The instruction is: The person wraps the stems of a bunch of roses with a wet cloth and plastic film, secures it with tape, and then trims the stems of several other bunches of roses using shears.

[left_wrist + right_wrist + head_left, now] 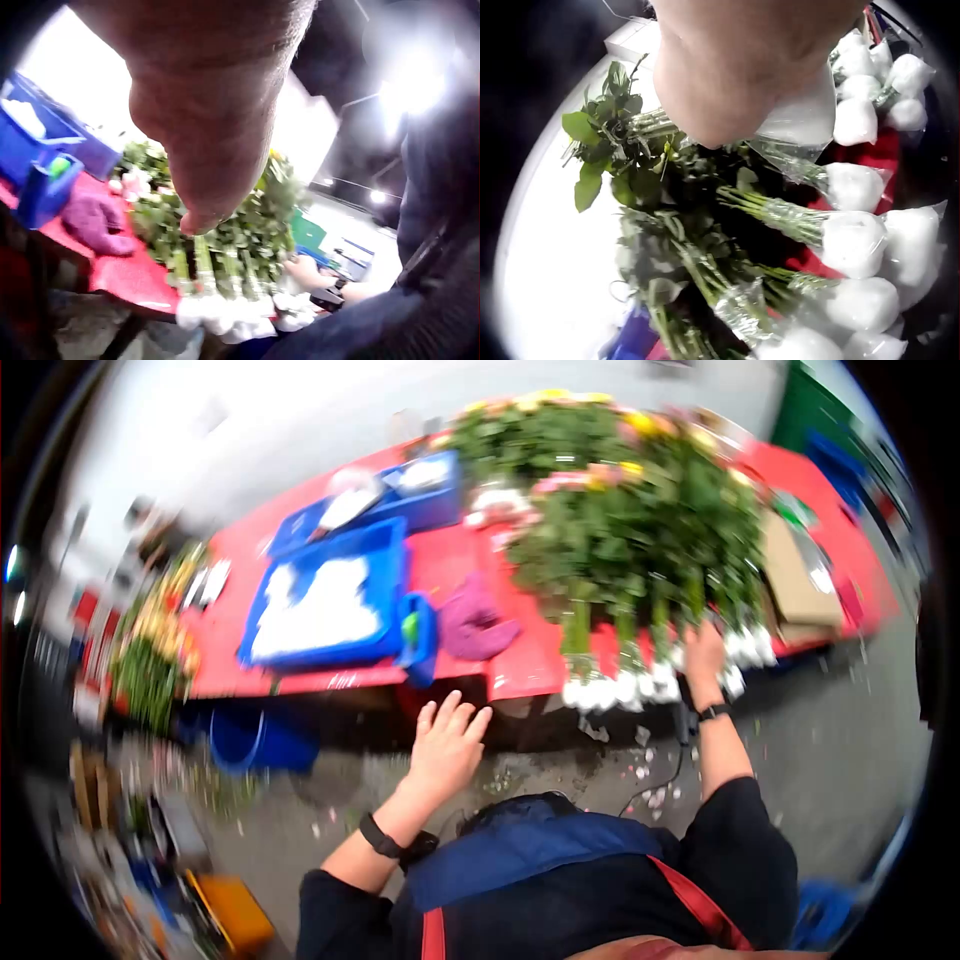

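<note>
Black-strapped at the wrist, the right hand (704,657) reaches in at the near side of the flower bundles (640,530), among their stems (742,202). Its fingertips are hidden, so I cannot tell whether it grips any. The left hand (447,748), strapped too, is raised to the left of the bundles, fingers loosely spread and holding nothing. The bundles lie side by side on the red surface (535,657), blooms away from the person, stem ends toward the near edge in white wraps (605,692). Each is probably heaviest at that padded end, and the clear film (784,214) may be slippery; stems should be fairly stiff, leaves and petals easily bruised. A sound hold would be round the gathered stems just above the wrap. Left of the bundles lies a purple cloth (475,622), then a blue tray (390,550); right of them, a cardboard box (800,575).
</note>
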`<state>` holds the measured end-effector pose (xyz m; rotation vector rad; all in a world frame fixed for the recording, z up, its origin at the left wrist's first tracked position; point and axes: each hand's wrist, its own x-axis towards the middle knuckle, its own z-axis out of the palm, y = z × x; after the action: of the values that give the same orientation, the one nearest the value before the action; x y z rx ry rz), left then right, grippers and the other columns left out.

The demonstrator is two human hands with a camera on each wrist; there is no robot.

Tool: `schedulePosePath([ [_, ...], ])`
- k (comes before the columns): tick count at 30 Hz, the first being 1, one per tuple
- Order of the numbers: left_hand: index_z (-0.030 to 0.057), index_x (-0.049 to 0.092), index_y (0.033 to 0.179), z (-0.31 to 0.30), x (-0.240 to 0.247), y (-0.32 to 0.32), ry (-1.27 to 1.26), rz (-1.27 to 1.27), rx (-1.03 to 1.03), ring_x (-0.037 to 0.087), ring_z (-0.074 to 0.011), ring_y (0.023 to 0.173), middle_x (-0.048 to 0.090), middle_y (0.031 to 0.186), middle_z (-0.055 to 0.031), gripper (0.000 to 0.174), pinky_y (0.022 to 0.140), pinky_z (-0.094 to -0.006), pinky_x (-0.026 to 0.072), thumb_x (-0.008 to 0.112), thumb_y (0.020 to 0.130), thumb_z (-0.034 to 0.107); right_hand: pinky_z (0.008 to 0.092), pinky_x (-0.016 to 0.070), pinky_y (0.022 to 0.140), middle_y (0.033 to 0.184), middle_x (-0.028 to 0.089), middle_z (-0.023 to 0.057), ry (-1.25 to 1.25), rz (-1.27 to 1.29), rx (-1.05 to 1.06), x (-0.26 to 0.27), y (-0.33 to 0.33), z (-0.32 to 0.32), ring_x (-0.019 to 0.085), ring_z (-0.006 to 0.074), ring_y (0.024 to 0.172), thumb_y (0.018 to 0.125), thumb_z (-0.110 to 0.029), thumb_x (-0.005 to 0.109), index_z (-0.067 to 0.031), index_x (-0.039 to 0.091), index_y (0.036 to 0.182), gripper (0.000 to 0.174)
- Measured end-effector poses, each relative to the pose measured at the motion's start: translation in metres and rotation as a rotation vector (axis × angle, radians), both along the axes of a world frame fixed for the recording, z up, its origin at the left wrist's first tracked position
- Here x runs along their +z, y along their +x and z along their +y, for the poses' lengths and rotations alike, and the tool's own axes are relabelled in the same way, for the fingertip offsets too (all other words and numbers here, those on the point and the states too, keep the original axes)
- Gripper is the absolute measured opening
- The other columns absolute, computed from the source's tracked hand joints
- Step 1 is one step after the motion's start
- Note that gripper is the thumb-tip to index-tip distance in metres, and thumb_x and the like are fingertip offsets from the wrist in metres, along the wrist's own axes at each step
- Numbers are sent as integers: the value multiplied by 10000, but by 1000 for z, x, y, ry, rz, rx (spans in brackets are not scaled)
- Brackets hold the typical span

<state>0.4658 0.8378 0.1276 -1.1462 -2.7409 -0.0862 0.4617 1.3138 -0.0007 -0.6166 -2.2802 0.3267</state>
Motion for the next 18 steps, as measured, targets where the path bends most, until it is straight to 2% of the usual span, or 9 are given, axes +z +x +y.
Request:
schedulePosePath([
  [2,123,557,1246,-59,-19,22,-96,-74,270,426,-291,1263,553,1184,-77,556,1043,-523,300,715,724,229,494,440,724,901,607,258,-265,-350,-21,2,-14,-2,576,424,850,852,-321,642,24,585,918,355],
  [4,118,572,1230,-120,-33,58,-176,-199,560,428,-302,1267,580,1181,-93,510,1030,-543,314,699,757,260,464,425,919,1199,560,269,229,-341,-26,-41,-41,11,535,412,1092,860,-360,638,48,590,1113,482],
  [5,109,586,1207,-148,-45,79,-182,-298,723,438,-293,1263,596,1165,-103,468,1034,-529,315,682,782,276,439,390,995,1275,527,258,143,-404,-1,1,-52,-29,516,385,1155,870,-326,632,54,565,1196,505],
  [7,112,612,1180,-202,-65,124,-102,-531,1026,495,-274,1218,610,1177,-116,436,1026,-514,333,660,795,309,394,387,1010,1232,558,232,-261,-103,541,70,-62,-136,531,370,1134,879,-298,618,62,551,1215,497],
  [9,119,627,1163,-254,-97,178,-56,-736,1286,547,-278,1157,631,1153,-124,436,990,-518,364,650,786,335,449,368,1027,1020,640,172,-933,-106,1175,149,-42,-266,590,316,1022,895,-279,599,44,623,1050,359],
  [13,82,678,1065,-377,-214,316,58,-1007,1671,586,-333,1100,649,1142,-134,403,901,-502,459,597,764,337,642,312,988,617,579,73,-1417,-257,2859,247,-24,-452,613,276,786,959,-235,493,-38,557,675,352],
  [16,72,702,980,-445,-307,443,-58,-1080,1496,614,-335,1008,655,1066,-167,463,865,-425,498,556,790,468,666,313,974,585,535,86,-1390,-736,3398,304,-9,-568,641,295,754,967,-281,503,-21,551,662,404],
  [17,89,699,1007,-456,-323,477,29,-1112,1621,607,-332,1018,657,1071,-157,511,884,-415,489,551,793,528,698,275,981,514,500,81,-1288,-888,3463,318,-2,-606,675,288,705,963,-337,531,-10,553,640,461],
  [18,108,691,1049,-466,-329,504,52,-1126,1657,599,-331,1041,653,1098,-149,537,906,-406,479,549,793,559,695,347,929,545,544,139,-1372,-906,3472,319,6,-643,658,307,665,943,-258,554,32,575,633,425],
])
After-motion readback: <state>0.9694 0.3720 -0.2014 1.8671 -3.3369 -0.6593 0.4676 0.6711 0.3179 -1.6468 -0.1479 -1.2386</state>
